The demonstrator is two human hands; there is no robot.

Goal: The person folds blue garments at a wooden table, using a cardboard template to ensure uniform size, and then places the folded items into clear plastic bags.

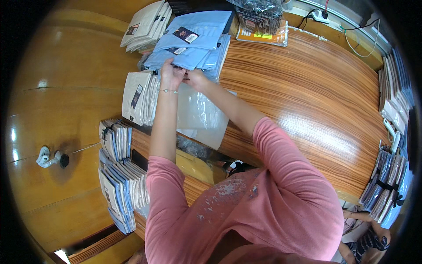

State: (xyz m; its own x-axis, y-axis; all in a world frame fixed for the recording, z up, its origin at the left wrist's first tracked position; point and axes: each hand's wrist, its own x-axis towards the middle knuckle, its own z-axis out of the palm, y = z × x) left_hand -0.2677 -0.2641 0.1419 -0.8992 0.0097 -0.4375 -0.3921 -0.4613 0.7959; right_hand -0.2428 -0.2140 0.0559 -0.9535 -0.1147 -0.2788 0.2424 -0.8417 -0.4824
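Fingers of both hands pinch the near edge of the light blue folded shirt stack; left hand and right hand touching. Clear plastic bags lie just below stack on wooden table.

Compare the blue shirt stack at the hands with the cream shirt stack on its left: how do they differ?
The blue shirt stack is light blue; the cream shirt stack is off-white. Both the left hand and right hand touch the blue stack's near edge, while the cream stack lies untouched. Both are folded shirts with dark tags on the wooden table.
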